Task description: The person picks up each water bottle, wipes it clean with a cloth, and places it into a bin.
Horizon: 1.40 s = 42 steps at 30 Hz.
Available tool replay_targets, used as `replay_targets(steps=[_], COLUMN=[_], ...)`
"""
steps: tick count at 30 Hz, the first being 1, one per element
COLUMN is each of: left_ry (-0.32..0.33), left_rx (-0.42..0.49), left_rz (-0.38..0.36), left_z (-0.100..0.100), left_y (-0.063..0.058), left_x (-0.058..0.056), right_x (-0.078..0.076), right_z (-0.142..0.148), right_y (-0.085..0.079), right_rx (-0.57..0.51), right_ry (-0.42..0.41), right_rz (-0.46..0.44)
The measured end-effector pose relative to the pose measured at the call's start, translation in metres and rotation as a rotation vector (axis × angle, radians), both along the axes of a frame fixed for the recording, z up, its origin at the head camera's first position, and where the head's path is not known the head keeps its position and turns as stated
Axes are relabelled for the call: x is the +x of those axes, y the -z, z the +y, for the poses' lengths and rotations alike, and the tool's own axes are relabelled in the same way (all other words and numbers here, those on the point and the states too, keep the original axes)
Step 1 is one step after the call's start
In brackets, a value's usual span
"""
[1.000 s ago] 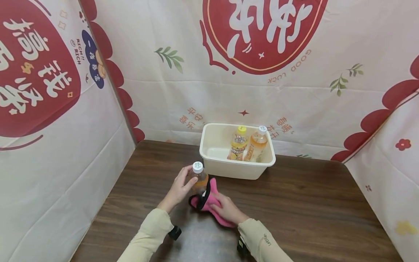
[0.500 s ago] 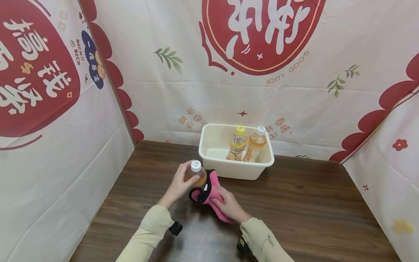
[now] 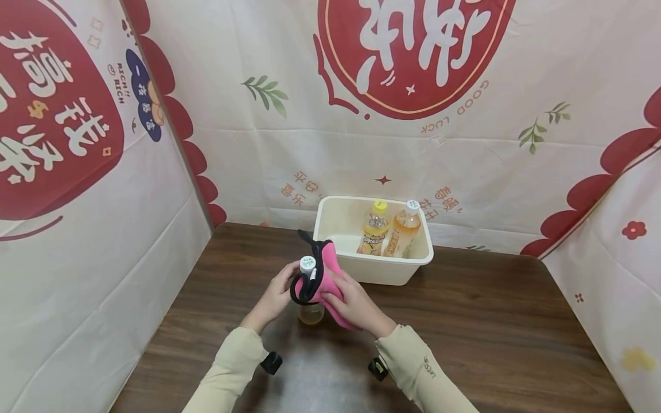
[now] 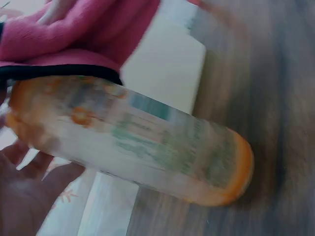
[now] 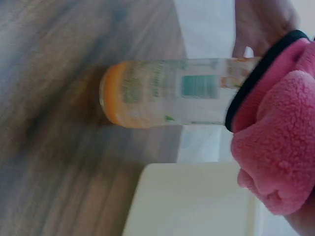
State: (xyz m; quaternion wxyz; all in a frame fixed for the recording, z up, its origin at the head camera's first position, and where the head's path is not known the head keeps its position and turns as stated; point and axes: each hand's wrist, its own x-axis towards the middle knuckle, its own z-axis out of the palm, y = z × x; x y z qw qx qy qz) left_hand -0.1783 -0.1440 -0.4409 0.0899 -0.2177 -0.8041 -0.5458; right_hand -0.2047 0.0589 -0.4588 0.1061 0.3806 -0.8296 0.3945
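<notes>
My left hand [image 3: 276, 295] grips a clear bottle [image 3: 311, 314] of orange drink by its upper part, in front of the tub. Its white cap [image 3: 307, 263] pokes up beside the cloth. A pink fleecy cloth [image 3: 330, 281] with black edging and a black loop is in my right hand [image 3: 358, 304], bunched against the bottle's neck and shoulder. In the left wrist view the bottle's label [image 4: 142, 142] faces out below the cloth's black edge. From the right wrist, the bottle's orange base [image 5: 115, 96] shows close over the wooden table; the cloth hides the top.
A cream plastic tub [image 3: 369, 267] stands at the back of the brown wooden table [image 3: 480, 321]. Inside it are a yellow-capped bottle [image 3: 376, 232] and a white-capped bottle [image 3: 403, 232]. Printed fabric walls [image 3: 289, 149] rise behind and at both sides.
The right hand has raised the cloth up and left, from the bottle's lower side to around its neck. The left hand has shifted slightly, still holding the bottle.
</notes>
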Motion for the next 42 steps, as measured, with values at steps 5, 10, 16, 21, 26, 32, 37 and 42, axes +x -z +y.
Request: replay_targets(steps=[5, 10, 16, 21, 26, 32, 37, 42], left_ry=[-0.003, -0.015, -0.008, 0.002, -0.003, -0.011, -0.020, -0.026], left_rx=[-0.004, -0.007, 0.025, 0.021, 0.008, -0.004, -0.001, -0.001], left_rz=[0.049, 0.054, -0.001, -0.014, 0.004, 0.051, 0.066, 0.041], left_z=[0.000, 0.002, 0.005, 0.004, 0.003, 0.003, 0.002, 0.004], left_y=[0.001, 0.003, 0.003, 0.003, 0.002, 0.003, 0.005, 0.004], left_x=[0.000, 0.000, 0.002, 0.003, 0.002, -0.001, -0.001, -0.001], right_x=[0.001, 0.005, 0.009, 0.011, 0.009, 0.002, 0.000, 0.003], right_z=[-0.004, -0.002, 0.000, 0.000, 0.003, 0.002, -0.004, -0.005], right_y=[0.012, 0.043, 0.087, 0.097, 0.075, 0.018, -0.005, 0.013], right_rx=[-0.054, -0.089, 0.032, 0.044, 0.006, -0.062, -0.024, -0.059], right_ry=[-0.004, 0.023, 0.062, 0.068, 0.069, 0.041, 0.021, 0.056], right_rz=[-0.048, -0.121, -0.179, -0.191, -0.112, -0.062, -0.072, -0.058])
